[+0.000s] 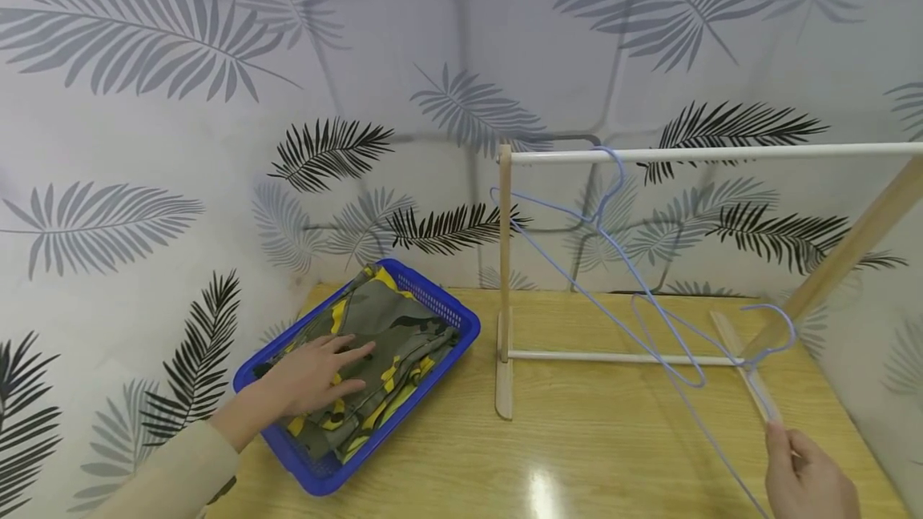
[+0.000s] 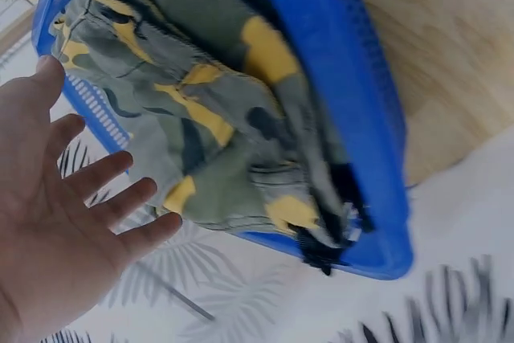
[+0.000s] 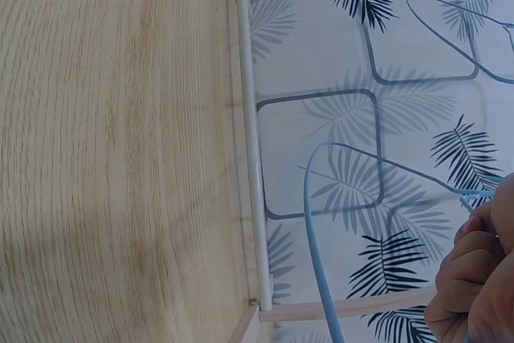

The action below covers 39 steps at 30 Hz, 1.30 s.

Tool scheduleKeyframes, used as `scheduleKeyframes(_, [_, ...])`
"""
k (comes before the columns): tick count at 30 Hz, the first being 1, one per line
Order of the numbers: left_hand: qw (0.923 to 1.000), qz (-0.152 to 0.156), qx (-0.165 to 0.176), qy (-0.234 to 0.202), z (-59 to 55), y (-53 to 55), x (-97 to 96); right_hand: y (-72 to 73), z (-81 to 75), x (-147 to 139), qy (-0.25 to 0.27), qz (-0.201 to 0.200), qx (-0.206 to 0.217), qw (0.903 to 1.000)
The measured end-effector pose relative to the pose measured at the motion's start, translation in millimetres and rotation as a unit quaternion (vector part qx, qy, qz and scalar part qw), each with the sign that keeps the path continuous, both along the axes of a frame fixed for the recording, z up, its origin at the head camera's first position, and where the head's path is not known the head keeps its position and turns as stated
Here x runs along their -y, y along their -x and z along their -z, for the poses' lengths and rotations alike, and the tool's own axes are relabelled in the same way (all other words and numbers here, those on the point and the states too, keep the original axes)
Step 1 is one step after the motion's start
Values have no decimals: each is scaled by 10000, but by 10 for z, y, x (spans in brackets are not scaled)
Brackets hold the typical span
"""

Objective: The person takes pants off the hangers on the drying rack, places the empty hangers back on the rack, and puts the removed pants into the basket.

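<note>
My left hand (image 1: 317, 379) is spread with straight fingers over a folded camouflage garment (image 1: 404, 315) in green, grey, black and yellow. The garment fills a blue plastic basket (image 1: 470, 328). In the left wrist view, the palm and fingers (image 2: 108, 172) show beside the cloth with nothing gripped. At the lower right, my right hand (image 1: 811, 477) grips a light blue wire hanger (image 1: 792, 332) near its neck, the hook pointing up past the fingers. The right wrist view shows that hand's curled fingers (image 3: 462, 279) at the right edge and the hanger's long arm (image 3: 316, 238) sweeping down.
A clothes rack stands on the wooden table (image 1: 577, 439), with a white top bar (image 1: 721, 154), wooden posts (image 1: 505, 263) and a white lower bar (image 1: 613, 357). A second blue hanger (image 1: 634, 271) hangs from the top bar. Behind is a leaf-patterned wall (image 1: 404, 38).
</note>
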<state>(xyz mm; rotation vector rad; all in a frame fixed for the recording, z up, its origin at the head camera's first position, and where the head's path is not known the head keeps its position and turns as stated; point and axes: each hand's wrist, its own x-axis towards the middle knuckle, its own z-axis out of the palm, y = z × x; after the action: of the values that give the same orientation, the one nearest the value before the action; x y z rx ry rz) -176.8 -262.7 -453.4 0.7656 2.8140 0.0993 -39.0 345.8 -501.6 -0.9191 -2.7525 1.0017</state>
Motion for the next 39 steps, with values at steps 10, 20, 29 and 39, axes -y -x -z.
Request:
scheduleKeyframes(10, [9975, -294, 596, -250, 169, -209, 234, -9, 38, -12, -58, 89, -146, 9998])
scheduleKeyframes(20, [9948, -248, 898, -407, 274, -220, 227, -8, 46, 15, -47, 141, -143, 9998])
scheduleKeyframes(29, [9972, -245, 663, -235, 406, -258, 193, 21, 62, -1, -55, 78, -24, 10000])
scheduleKeyframes(39, [9983, -176, 500, 258, 472, -197, 170, 18, 57, 15, 27, 97, -10, 9999])
